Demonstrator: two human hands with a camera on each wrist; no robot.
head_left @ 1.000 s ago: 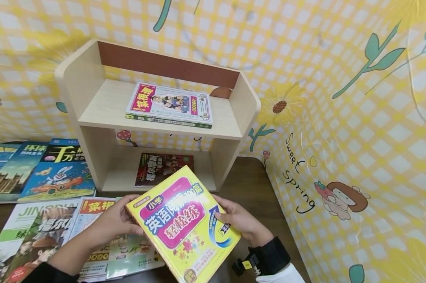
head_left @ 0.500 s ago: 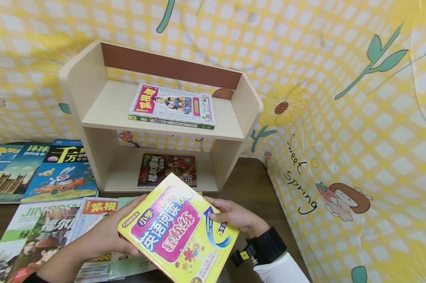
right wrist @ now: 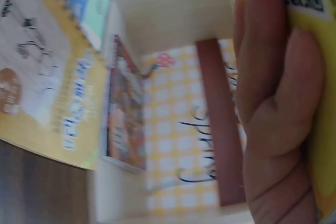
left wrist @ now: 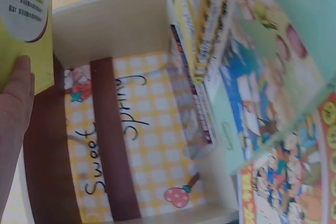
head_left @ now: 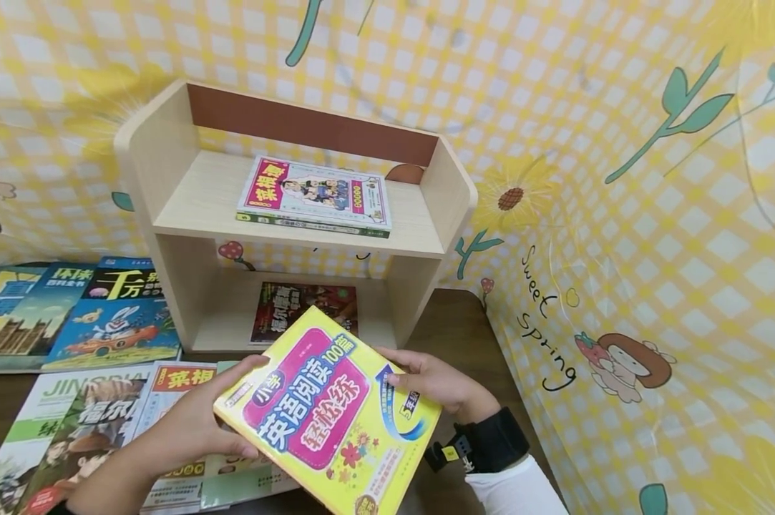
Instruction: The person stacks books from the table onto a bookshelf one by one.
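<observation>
Head view shows both hands gripping a yellow book (head_left: 328,415) tilted above the counter (head_left: 458,336): the left hand (head_left: 197,422) clasps its left edge, the right hand (head_left: 435,383) its right edge. Behind stands a wooden shelf (head_left: 297,229) carrying apparently 2 stacked books (head_left: 315,197).

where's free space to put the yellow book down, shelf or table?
Upper shelf: bare board left of the stacked books. Lower shelf: bare either side of the dark book. Brown table right of the unit is bare. Left of the unit and in front of it, table crowded with spread books.
</observation>
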